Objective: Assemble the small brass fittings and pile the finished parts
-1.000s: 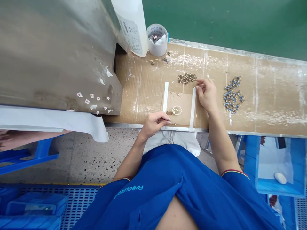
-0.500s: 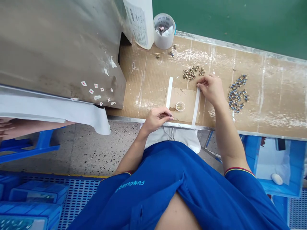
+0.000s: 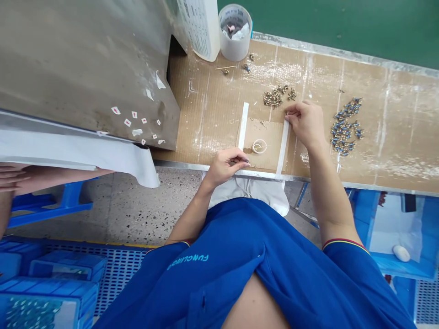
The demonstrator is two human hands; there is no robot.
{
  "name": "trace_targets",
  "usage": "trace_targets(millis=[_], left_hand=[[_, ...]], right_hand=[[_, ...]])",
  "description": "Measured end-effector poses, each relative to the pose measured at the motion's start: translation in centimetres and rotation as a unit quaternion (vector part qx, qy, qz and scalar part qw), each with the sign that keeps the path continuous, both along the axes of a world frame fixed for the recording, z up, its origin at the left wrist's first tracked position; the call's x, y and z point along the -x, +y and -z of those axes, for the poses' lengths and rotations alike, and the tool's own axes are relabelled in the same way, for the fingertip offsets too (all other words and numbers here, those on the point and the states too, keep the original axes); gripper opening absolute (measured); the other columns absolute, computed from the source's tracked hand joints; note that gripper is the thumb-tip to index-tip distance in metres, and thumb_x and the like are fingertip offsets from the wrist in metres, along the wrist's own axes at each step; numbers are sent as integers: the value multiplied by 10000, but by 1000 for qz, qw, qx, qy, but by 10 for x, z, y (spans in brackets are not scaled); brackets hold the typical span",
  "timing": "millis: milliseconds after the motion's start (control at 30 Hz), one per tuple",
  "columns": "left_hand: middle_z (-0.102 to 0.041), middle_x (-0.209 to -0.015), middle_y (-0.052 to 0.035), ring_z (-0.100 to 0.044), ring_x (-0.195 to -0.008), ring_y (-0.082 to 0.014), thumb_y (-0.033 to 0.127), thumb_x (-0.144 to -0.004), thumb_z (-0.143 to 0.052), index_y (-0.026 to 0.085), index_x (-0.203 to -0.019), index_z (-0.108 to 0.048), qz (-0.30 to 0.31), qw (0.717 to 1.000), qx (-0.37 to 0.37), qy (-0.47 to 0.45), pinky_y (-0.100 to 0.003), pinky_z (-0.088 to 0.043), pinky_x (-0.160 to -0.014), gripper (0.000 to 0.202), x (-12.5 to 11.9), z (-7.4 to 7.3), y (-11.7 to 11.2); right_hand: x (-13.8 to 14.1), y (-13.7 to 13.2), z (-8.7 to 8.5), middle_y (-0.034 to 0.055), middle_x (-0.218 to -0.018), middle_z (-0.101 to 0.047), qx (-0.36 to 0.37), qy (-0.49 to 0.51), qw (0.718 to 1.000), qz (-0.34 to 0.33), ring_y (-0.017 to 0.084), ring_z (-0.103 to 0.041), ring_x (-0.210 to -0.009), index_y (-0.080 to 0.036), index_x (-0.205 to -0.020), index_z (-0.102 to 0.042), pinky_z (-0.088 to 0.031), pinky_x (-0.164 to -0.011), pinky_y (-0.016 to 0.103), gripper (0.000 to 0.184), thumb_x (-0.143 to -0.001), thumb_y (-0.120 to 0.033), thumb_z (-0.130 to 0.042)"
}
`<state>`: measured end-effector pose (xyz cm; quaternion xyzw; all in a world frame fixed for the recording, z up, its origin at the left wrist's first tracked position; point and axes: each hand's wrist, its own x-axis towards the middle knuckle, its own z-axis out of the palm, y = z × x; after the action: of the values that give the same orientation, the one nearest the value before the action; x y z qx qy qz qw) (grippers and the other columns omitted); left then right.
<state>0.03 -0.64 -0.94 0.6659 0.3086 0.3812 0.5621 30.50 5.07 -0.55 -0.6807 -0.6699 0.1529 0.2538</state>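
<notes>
My left hand [image 3: 224, 165] rests at the bench's front edge, its fingers pinched on a thin tool I cannot make out. My right hand [image 3: 305, 122] is curled, fingertips pinched on a small part at the top of the right white strip [image 3: 283, 145]. Between the two white strips lies a brown card square [image 3: 262, 144] with a small white ring [image 3: 259, 146] on it. A heap of small brass parts [image 3: 276, 97] lies just beyond my right hand. A pile of blue-and-brass parts [image 3: 345, 127] lies to its right.
A white cup [image 3: 235, 32] and a white bottle [image 3: 200, 25] stand at the back of the cardboard-covered bench [image 3: 394, 137]. A grey metal housing [image 3: 82, 68] fills the left. Blue crates [image 3: 48, 292] sit on the floor left; a blue bin [image 3: 394, 246] lies under the bench right. Another person's forearm [image 3: 41, 176] shows at the left.
My right hand has drawn back from the brass heap toward the right strip's top. A few brass parts have spread out from the heap. The left hand has hardly moved.
</notes>
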Motion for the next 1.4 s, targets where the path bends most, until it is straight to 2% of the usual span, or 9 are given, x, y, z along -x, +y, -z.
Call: trace_targets(millis=[167, 367, 467, 567, 667, 767, 867, 967, 1400], left_hand=[[-689, -767, -32, -618, -675, -109, 232, -852, -730, 148, -795, -694, -4, 1000, 4, -2, -216, -490, -609, 108, -1, -1, -1], [-684, -766, -30, -612, -674, -110, 237, -858, -729, 148, -798, -682, -4, 1000, 5, 2, -219, -489, -611, 117, -1, -1, -1], [-680, -766, -31, -604, -675, -110, 232, -875, -717, 150, -806, -686, -3, 1000, -14, 6, -216, -475, -600, 111, 0, -1, -1], [-671, -761, -26, -571, -634, -96, 210, -894, -699, 152, -837, -704, -2, 998, -53, 19, -208, -445, -576, 81, 0, -3, 0], [-674, -773, -27, -540, -597, -84, 192, -916, -674, 154, -863, -717, 4, 995, -88, 46, -209, -427, -567, 77, -1, -5, 0], [-668, -764, -22, -529, -588, -86, 187, -917, -676, 157, -867, -719, 0, 991, -111, 74, -214, -419, -569, 73, -4, -6, -2], [-657, -742, -18, -541, -600, -97, 205, -923, -672, 162, -856, -719, -11, 988, -125, 93, -224, -422, -581, 92, -7, -6, -3], [-646, -721, -18, -542, -603, -106, 246, -936, -661, 162, -800, -698, -8, 986, -133, 105, -237, -419, -585, 164, -9, -5, -4], [-596, -667, 1, -519, -592, -108, 295, -956, -639, 157, -715, -630, 25, 980, -140, 136, -249, -390, -596, 278, -12, -6, -5]], right_hand=[[7, -1, -3, 78, -908, -658, -1, -13, 1000, 5, 259, -628, -955, -264, -869, -684, -507, -870, 430, 89, -871, -217, -608], [18, -16, -13, 55, -870, -682, -41, 21, 999, 23, 221, -639, -863, -248, -836, -676, -528, -821, 390, 65, -868, -228, -623], [25, -44, -25, 45, -880, -704, -47, 83, 993, 67, 190, -663, -814, -225, -889, -688, -553, -785, 363, 65, -876, -270, -644], [39, -82, -33, 23, -805, -715, -48, 167, 977, 126, 151, -656, -692, -212, -901, -698, -556, -657, 303, 156, -868, -364, -685], [64, -116, -33, 8, -732, -715, -30, 268, 949, 164, 146, -649, -612, -217, -837, -705, -553, -575, 285, 230, -800, -436, -766], [97, -136, -26, 19, -742, -733, 15, 356, 919, 166, 167, -674, -626, -239, -827, -726, -575, -575, 306, 244, -776, -467, -794], [122, -141, -17, 32, -766, -750, 53, 409, 896, 165, 185, -693, -654, -253, -867, -735, -600, -610, 339, 295, -793, -535, -772], [133, -139, -12, 38, -795, -758, 62, 431, 885, 165, 193, -701, -687, -250, -878, -727, -611, -645, 357, 348, -787, -584, -769], [130, -138, -10, 51, -829, -779, 82, 438, 886, 131, 203, -731, -721, -236, -869, -732, -610, -681, 355, 339, -782, -560, -783]])
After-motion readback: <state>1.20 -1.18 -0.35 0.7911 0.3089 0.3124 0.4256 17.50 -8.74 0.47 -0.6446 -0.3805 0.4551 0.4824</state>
